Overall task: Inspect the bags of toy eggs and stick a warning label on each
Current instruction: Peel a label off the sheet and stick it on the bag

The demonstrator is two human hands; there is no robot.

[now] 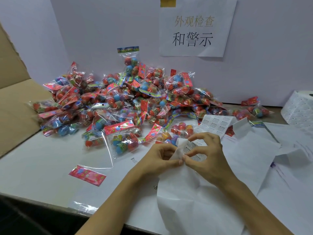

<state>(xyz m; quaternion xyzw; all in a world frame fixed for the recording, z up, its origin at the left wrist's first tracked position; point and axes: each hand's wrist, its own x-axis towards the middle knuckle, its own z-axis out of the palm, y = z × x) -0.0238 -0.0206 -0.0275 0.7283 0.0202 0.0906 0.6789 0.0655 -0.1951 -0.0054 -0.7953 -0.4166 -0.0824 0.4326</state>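
Two hands meet low centre over a white table (42, 167). Left hand (162, 158) & right hand (208, 155) both pinch the edge of a label strip (191, 148), fingers curled, thumbs touching. Big pile of toy-egg bags (128, 99) lies behind, near the wall. One bag (123, 141) sits just left of the hands. Label roll (299, 109) far right. Paper sign (194, 28) on wall.
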